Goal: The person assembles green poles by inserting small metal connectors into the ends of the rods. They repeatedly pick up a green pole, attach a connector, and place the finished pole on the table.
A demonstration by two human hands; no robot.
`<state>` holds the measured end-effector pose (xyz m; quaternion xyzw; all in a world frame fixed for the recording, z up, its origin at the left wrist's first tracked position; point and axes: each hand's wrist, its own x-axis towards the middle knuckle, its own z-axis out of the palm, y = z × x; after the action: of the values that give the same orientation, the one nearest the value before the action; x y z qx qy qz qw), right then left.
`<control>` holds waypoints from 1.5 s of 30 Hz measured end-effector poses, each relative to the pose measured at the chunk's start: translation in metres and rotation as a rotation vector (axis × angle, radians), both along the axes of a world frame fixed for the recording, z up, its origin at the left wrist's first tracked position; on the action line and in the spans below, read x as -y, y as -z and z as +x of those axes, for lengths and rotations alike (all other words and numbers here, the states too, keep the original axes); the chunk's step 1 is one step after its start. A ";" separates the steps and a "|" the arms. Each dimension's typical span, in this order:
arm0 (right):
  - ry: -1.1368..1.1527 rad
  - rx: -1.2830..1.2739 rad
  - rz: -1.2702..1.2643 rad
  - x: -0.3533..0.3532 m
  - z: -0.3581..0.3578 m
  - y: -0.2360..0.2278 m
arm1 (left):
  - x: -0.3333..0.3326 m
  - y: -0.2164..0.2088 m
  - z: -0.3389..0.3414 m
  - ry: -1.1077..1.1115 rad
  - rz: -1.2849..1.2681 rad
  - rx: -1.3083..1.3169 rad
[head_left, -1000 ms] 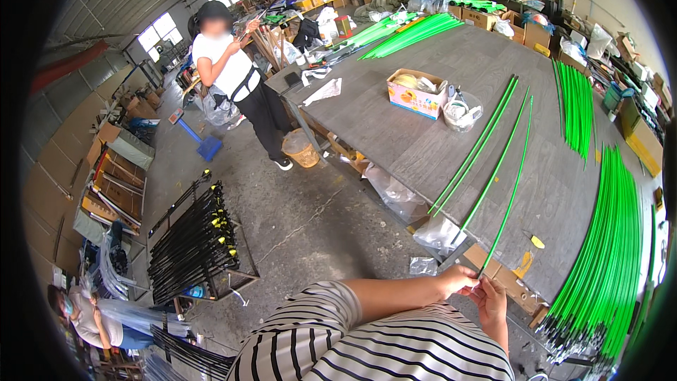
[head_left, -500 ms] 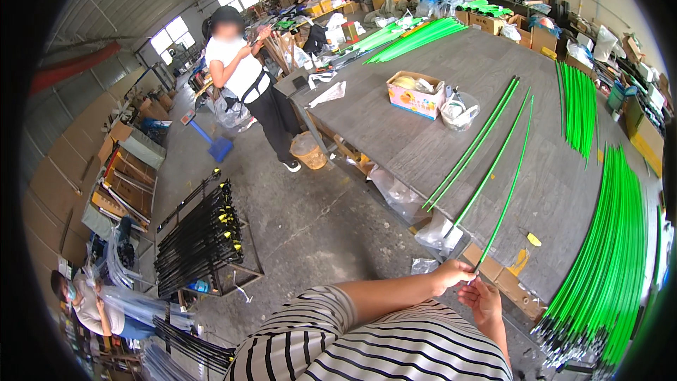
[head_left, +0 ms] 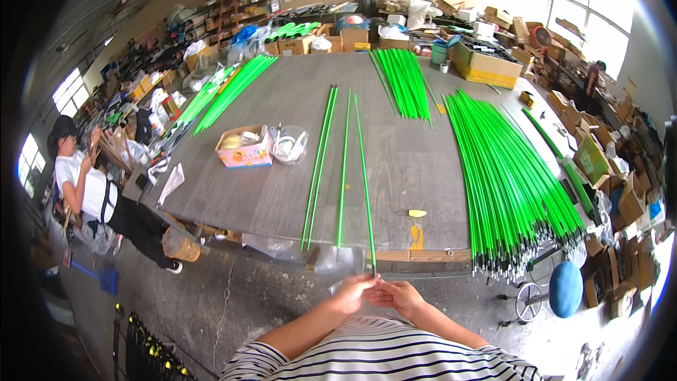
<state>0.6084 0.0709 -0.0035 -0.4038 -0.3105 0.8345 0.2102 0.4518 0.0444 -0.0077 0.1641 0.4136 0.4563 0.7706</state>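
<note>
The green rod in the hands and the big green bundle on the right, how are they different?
The held green rod is just one; the big green bundle has many rods crowded together. The left hand pinches the held green rod by its near end, while no hand touches the big green bundle. Both are bright green and made of long, thin rods.

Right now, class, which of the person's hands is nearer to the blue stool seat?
Right: the right hand is to the left of the blue stool seat, not touching it. The left hand, holding a green rod, is farther left.
</note>
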 end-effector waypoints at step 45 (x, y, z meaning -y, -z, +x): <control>0.245 0.033 -0.129 0.015 -0.017 0.085 | -0.013 0.091 -0.006 0.064 -0.074 -0.158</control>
<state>0.5910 0.0563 -0.0887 -0.4648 -0.2079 0.8142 0.2790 0.4463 0.0572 -0.0992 0.1840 0.4843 0.4014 0.7553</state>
